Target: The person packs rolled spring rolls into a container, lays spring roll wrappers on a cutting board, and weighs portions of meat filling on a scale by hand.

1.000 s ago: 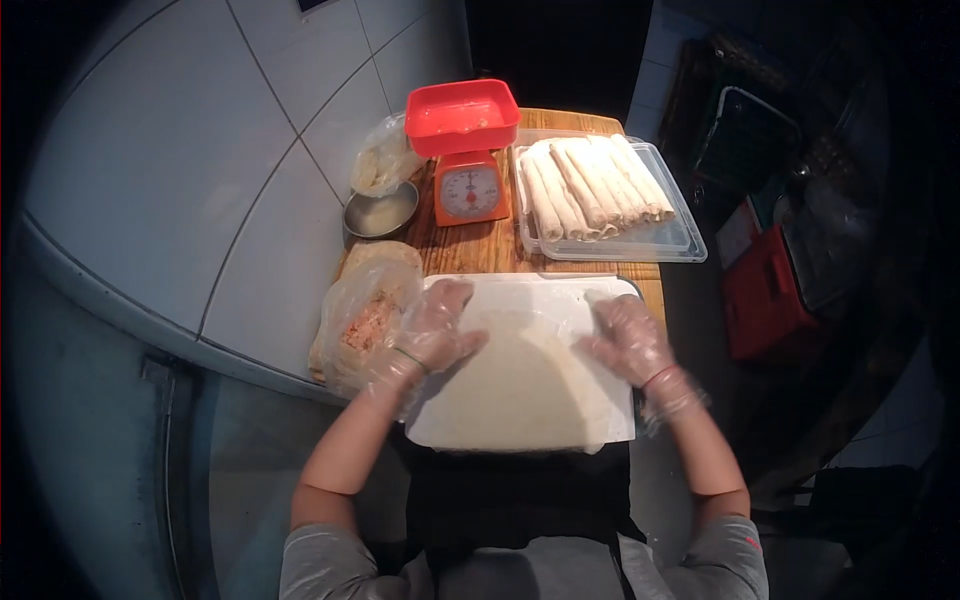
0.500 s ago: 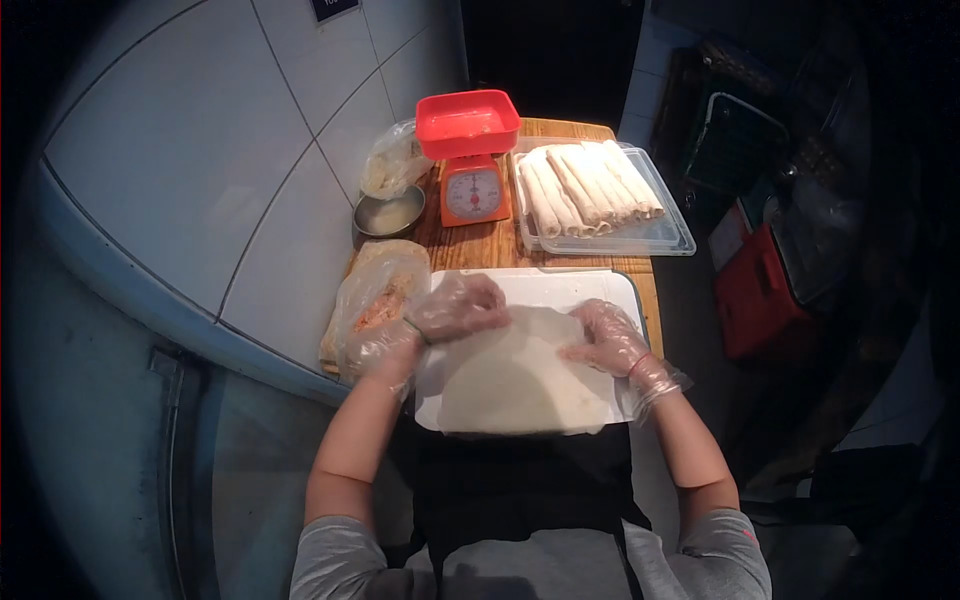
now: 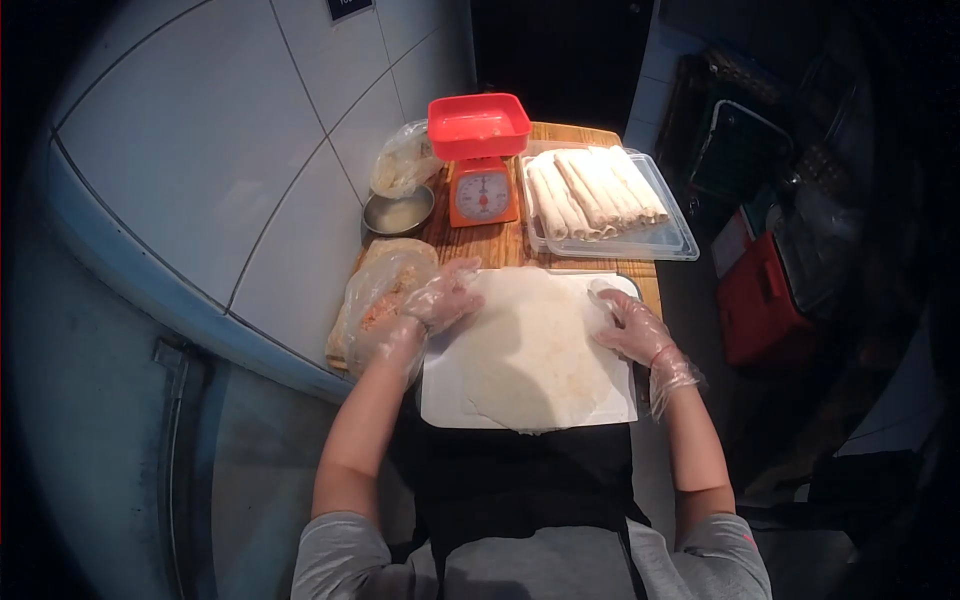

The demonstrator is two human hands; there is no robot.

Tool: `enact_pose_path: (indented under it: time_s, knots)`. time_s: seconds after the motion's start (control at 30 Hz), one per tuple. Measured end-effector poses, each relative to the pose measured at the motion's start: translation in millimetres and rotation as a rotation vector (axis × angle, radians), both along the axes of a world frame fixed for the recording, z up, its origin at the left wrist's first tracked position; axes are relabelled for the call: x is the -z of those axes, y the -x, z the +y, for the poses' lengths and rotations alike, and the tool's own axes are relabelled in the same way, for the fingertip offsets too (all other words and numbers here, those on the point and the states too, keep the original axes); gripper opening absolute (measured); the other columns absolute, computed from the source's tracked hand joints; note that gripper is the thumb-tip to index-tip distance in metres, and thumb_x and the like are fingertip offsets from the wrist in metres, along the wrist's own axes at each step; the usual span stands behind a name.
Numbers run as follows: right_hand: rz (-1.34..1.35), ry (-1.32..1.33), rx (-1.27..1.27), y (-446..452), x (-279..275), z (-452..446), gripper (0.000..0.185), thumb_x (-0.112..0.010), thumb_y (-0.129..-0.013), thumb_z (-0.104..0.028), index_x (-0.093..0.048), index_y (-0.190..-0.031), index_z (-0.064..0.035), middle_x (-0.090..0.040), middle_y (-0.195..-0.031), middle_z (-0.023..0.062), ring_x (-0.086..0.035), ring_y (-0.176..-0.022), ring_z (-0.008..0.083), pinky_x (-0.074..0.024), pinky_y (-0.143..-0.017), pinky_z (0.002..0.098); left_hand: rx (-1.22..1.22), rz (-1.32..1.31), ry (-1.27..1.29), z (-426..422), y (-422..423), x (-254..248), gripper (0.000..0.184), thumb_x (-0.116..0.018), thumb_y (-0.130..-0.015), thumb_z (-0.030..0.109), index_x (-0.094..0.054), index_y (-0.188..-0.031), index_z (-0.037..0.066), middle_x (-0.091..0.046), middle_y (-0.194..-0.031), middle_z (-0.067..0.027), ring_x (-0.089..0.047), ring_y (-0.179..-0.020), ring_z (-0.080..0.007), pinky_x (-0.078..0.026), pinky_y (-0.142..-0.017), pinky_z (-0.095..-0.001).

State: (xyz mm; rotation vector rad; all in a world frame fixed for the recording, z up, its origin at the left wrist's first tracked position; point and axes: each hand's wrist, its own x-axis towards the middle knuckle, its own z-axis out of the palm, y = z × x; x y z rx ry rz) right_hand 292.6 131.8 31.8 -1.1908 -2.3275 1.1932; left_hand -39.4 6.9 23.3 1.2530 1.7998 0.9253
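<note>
A thin, pale round wrapper sheet (image 3: 530, 345) lies spread over a white board (image 3: 440, 395), its near edge at the board's front. My left hand (image 3: 450, 297), in a clear plastic glove, is at the sheet's left edge with its fingers apart and nothing in them. On the right, my gloved right hand (image 3: 637, 330) has thumb and fingers spread beside the sheet's right edge; whether they touch it I cannot tell. Beside my left wrist lies a plastic bag (image 3: 372, 290) with orange-pink filling (image 3: 380, 312), partly hidden by that hand.
Behind the board stands an orange kitchen scale (image 3: 483, 195) with a red tray (image 3: 480, 127). Left of it are a metal bowl (image 3: 398, 212) and another plastic bag (image 3: 408, 160). Several rolled wrappers (image 3: 595, 195) lie on a clear plastic lid (image 3: 670, 240). A tiled wall (image 3: 200, 150) borders the table's left side.
The sheet, whose far part was lifted between my hands, now lies flat and reaches farther back. My left hand has moved left off it and opened; my right hand has drawn outward.
</note>
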Motion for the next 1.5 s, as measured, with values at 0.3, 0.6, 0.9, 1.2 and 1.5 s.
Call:
enact_pose_path:
  time_s: [0.3,0.6,0.9,1.2,1.5]
  knots:
    - [0.298,0.045,0.076,27.5,1.2,15.0,0.055,-0.074,-0.083,-0.012,-0.052,-0.133,-0.0051,-0.058,-0.085,0.0014,-0.055,-0.076,0.0101,-0.0479,-0.072,0.0251,-0.201,-0.252,0.003,-68.7,-30.4,0.1,0.083,-0.08,-0.08,0.014,-0.033,-0.149,0.008,-0.062,-0.116,-0.0145,-0.061,-0.105,-0.0215,-0.051,-0.085,-0.0311]
    - [0.206,-0.752,-0.016,45.2,-5.0,16.7,0.059,-0.076,-0.078,-0.011,-0.053,-0.132,-0.0031,-0.062,-0.117,0.0188,-0.058,-0.113,0.0336,-0.0459,-0.097,0.0441,-0.169,0.214,-0.217,-55.3,-48.5,-15.5,0.075,-0.076,-0.08,0.014,-0.039,-0.145,0.002,-0.06,-0.121,-0.0194,-0.06,-0.11,-0.0289,-0.051,-0.091,-0.0402]
    - [0.151,-0.746,-0.545,112.4,7.4,-70.1,0.048,-0.064,-0.09,-0.027,-0.054,-0.131,-0.0047,-0.057,-0.132,0.0185,-0.05,-0.127,0.0366,-0.0394,-0.108,0.047,-0.328,0.721,0.01,-94.4,22.5,-38.2,0.046,-0.052,-0.097,0.029,-0.052,-0.134,0.002,-0.064,-0.117,-0.0236,-0.059,-0.115,-0.0404,-0.046,-0.101,-0.0436]
    - [-0.108,-0.48,-0.853,277.8,-39.3,-93.9,0.03,-0.063,-0.081,-0.007,-0.07,-0.111,-0.0057,-0.073,-0.096,0.0139,-0.069,-0.093,0.0293,-0.0528,-0.083,0.0403,-0.327,0.582,-0.035,-78.3,73.5,-46.8,0.05,-0.048,-0.097,0.03,-0.051,-0.137,0.0,-0.059,-0.129,-0.0279,-0.056,-0.12,-0.0429,-0.045,-0.103,-0.0444]
    - [-0.04,-0.799,-0.773,299.3,-14.2,-87.2,0.024,-0.074,-0.071,-0.016,-0.074,-0.094,-0.0082,-0.07,-0.098,0.0168,-0.065,-0.098,0.0356,-0.0523,-0.086,0.042,-0.399,0.761,-0.327,-136.4,41.2,-10.6,0.056,-0.072,-0.08,0.027,-0.055,-0.124,-0.005,-0.061,-0.115,-0.0283,-0.058,-0.108,-0.0464,-0.046,-0.097,-0.0502]
